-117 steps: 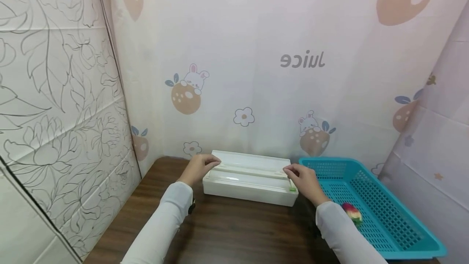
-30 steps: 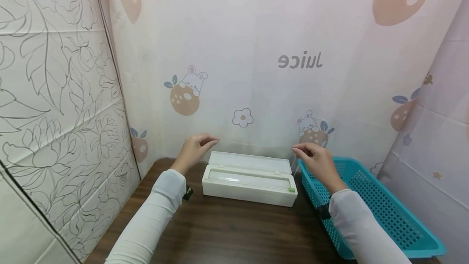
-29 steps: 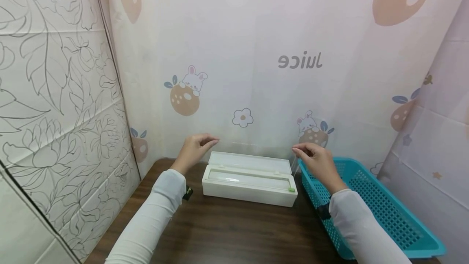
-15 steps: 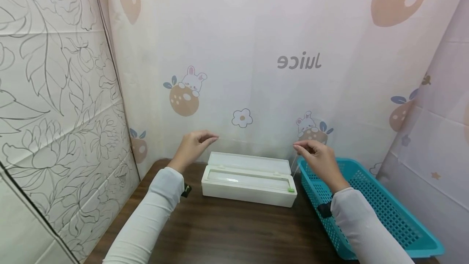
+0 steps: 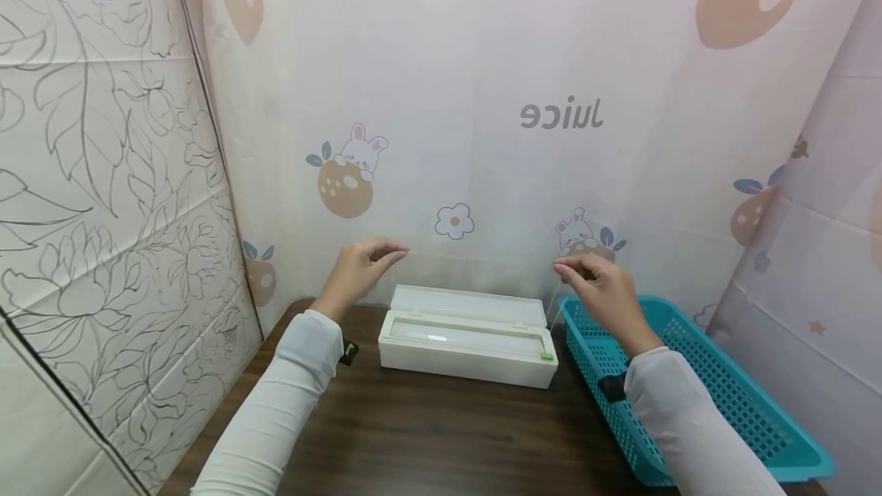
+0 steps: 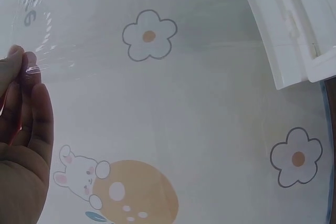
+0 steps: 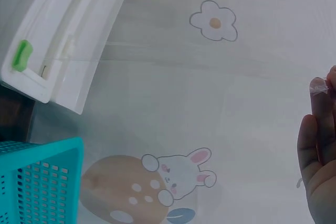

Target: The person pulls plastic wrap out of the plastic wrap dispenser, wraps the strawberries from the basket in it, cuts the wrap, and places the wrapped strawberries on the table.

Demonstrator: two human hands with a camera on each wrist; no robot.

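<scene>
A clear sheet of cling film (image 6: 47,35) stretches between my two hands and runs down to a white cling film dispenser (image 5: 465,368). My left hand (image 5: 361,270) pinches the film's upper left corner between thumb and fingers. At the upper right corner my right hand (image 5: 606,297) pinches it the same way, and film shows over a fingertip in the right wrist view. Both hands are raised above the dispenser. Its lid (image 5: 468,305) is tipped back, and a green slider (image 5: 547,356) sits at the right end of the frame.
A teal plastic basket (image 5: 792,473) stands to the right of the dispenser, partly behind my right forearm. Both rest on a dark wooden table (image 5: 441,435). A printed curtain (image 5: 455,113) hangs close behind, and a patterned panel (image 5: 124,174) borders the left side.
Both hands have gone from low over the dispenser to well above it, drawing the film up. In the last second they rose a little more and moved slightly apart.
</scene>
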